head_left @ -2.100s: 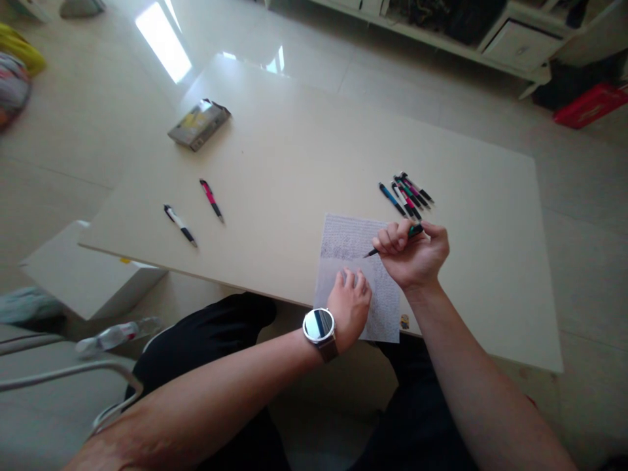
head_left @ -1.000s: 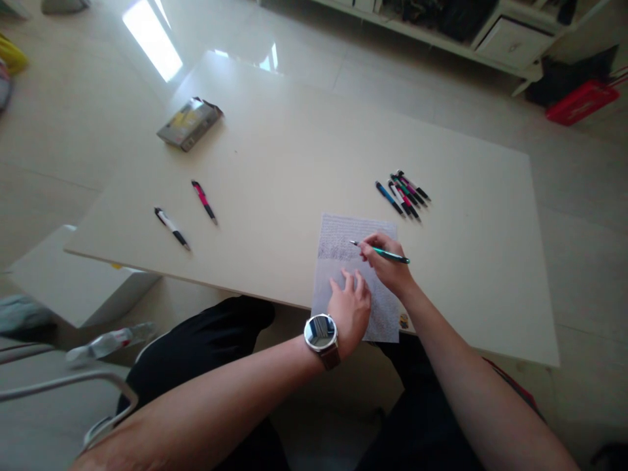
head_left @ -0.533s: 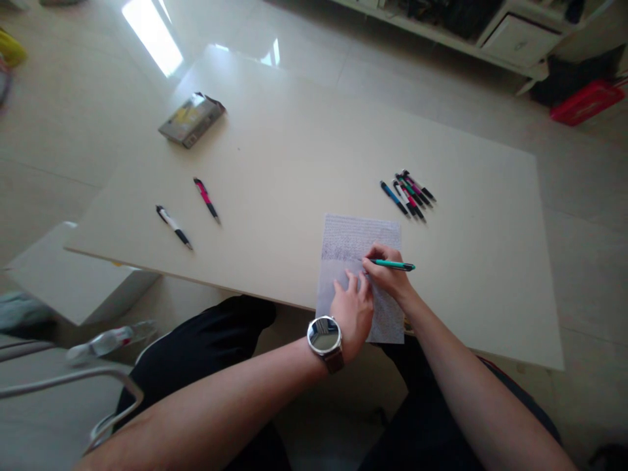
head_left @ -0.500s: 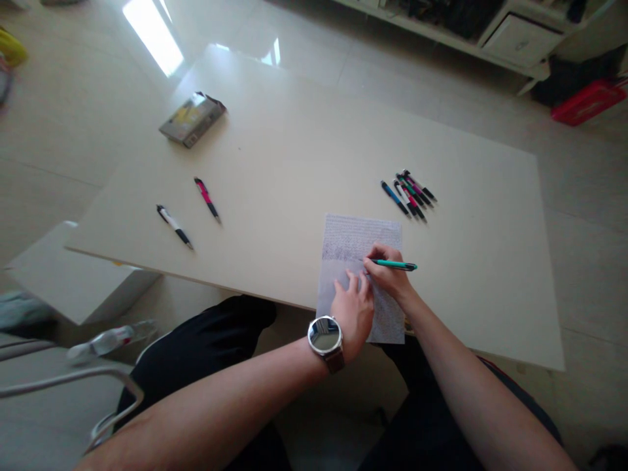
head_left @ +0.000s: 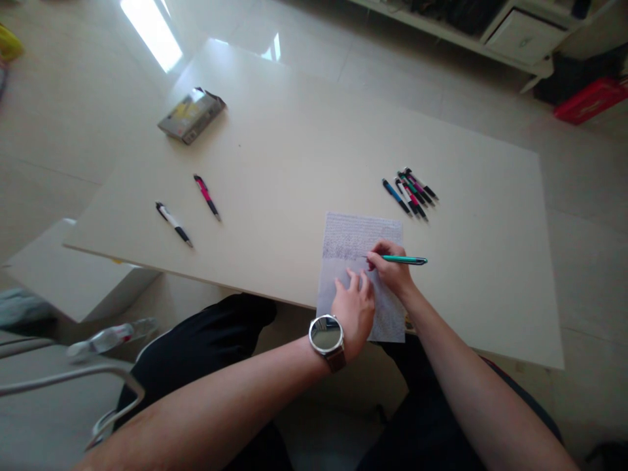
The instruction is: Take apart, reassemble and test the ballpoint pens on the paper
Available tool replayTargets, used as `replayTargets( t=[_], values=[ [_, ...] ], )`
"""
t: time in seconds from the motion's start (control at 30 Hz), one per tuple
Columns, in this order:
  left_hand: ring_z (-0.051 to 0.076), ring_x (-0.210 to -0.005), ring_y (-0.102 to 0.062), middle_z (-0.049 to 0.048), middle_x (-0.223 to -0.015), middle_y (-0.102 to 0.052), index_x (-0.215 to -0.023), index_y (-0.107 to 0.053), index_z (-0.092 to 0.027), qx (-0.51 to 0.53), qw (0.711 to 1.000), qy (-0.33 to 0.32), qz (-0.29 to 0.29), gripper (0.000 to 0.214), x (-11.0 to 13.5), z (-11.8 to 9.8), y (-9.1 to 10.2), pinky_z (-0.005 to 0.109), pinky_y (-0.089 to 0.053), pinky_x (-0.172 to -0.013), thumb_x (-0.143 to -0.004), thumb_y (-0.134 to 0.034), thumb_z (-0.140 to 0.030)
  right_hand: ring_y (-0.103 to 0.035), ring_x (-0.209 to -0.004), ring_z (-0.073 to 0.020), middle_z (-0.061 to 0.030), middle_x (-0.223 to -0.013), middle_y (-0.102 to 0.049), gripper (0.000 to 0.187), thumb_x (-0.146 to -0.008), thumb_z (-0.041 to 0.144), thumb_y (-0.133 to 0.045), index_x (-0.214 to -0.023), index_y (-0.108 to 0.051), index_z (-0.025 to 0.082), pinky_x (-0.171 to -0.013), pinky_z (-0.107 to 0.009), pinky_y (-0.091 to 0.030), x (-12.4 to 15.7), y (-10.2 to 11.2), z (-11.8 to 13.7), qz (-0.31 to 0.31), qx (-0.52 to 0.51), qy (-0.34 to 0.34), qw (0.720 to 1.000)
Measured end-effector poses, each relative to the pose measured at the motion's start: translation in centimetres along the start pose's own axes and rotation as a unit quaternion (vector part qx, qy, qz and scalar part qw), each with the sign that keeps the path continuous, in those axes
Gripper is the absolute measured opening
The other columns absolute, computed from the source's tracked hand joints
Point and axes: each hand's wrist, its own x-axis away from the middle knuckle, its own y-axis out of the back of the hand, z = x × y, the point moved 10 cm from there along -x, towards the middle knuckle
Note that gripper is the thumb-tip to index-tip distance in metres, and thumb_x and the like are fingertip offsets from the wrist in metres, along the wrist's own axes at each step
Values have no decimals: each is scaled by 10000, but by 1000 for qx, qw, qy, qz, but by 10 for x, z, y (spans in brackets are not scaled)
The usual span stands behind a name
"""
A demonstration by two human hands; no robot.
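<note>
A sheet of paper [head_left: 349, 241] covered in dense handwriting lies at the near edge of the pale table [head_left: 304, 157]. My right hand [head_left: 391, 270] is closed on a green pen [head_left: 407, 260], its tip touching the paper's middle. My left hand [head_left: 354, 306], with a round watch on the wrist, lies flat on the lower part of the sheet, fingers spread and just left of the right hand.
A cluster of several coloured pens [head_left: 411, 190] lies beyond the paper to the right. A pink pen [head_left: 207, 195] and a white pen [head_left: 173, 224] lie at the left, with a small open box [head_left: 191, 115] farther back. A plastic bottle [head_left: 110, 337] lies on the floor.
My right hand turned the green pen from a raised grip to a writing grip and lowered its tip onto the paper. My left hand stayed flat on the sheet.
</note>
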Motion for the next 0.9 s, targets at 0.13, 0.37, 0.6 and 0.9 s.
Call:
replayTargets(
  t=[0.13,0.37,0.6,0.9],
  values=[
    [424,-1398,-386,203,-1570,-390,-1487,-465,-84,-3,1000,1,5,530,-1,0,-2,588,-495,-995,-985,-304,-145,-633,-779,-166,-32,-827,-643,231,-897,375,-564,-755,-623,203,-713,-304,-522,-4,24,20,-73,-63,45,994],
    [419,-1386,-403,211,-1559,-404,-1484,-468,-87,-15,1000,-2,3,525,-3,-4,-3,561,-501,-974,-977,-341,-145,-401,-495,-109,40,-558,-465,414,-854,608,-621,-791,-658,201,-493,-259,-335,-5,41,18,-80,-171,11,982],
    [362,-1372,-452,187,-1572,-399,-1514,-420,-126,10,998,-52,-33,544,-9,-22,-15,496,-444,-1054,-973,-407,-181,-336,-514,-114,30,-510,-372,506,-883,531,-544,-509,-429,211,-528,-279,-292,-2,45,23,-30,-125,6,992],
    [374,-1467,-329,181,-1601,-350,-1484,-430,-122,74,986,-134,-64,565,-10,-43,-13,520,-348,-1148,-938,-485,-257,-618,-837,-223,-98,-964,-652,284,-799,174,-499,-1081,-526,200,-775,-363,-475,-10,56,4,-78,142,36,986]
  ],
)
